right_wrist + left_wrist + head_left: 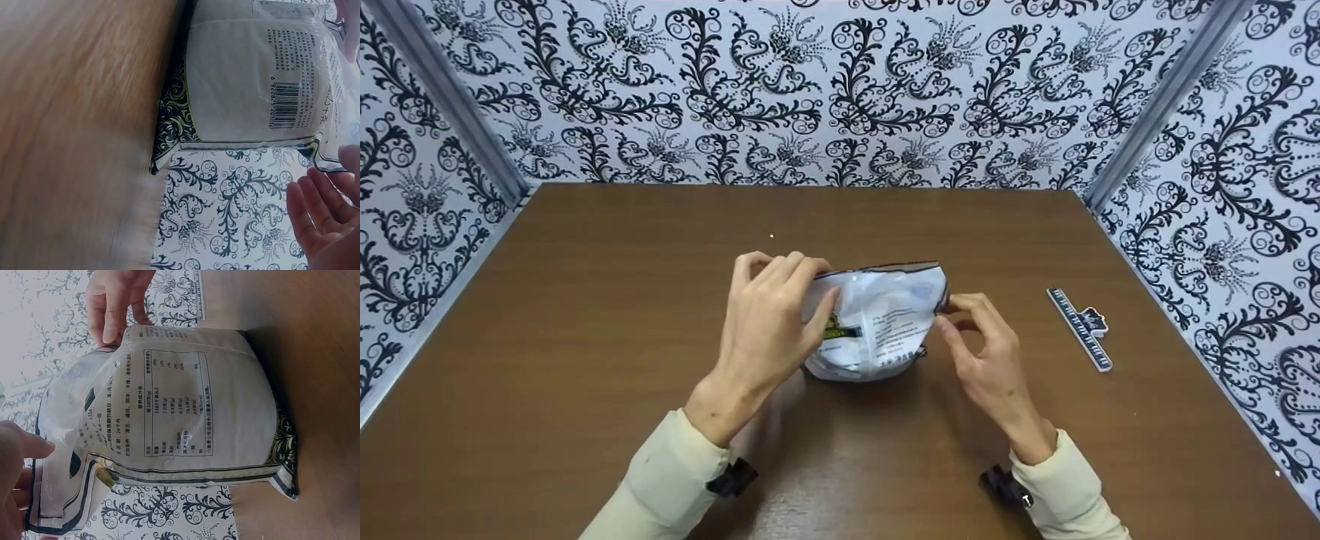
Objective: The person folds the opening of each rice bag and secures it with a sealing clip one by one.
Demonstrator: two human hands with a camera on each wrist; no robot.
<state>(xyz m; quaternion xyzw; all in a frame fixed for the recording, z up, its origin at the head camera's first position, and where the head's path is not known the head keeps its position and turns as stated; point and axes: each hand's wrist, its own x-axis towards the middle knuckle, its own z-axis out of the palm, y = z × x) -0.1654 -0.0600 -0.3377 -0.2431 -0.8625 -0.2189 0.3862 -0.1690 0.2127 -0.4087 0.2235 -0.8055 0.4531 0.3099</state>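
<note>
A white plastic food bag (877,322) stands upright on the table, its top edge raised and spread flat. Printed text and a nutrition table cover the side in the left wrist view, where the bag (169,399) has a dark patterned bottom. In the right wrist view a barcode marks the bag (242,84). My left hand (772,315) pinches the top left corner, thumb on the near face and fingers behind. On the other side, my right hand (990,352) pinches the right edge just below the top corner between thumb and fingers. The contents are hidden.
A long, dark-patterned clip (1084,330) with a decorated grip lies on the brown table (660,225), right of my right hand. Patterned wall panels (825,90) enclose the table's back and sides.
</note>
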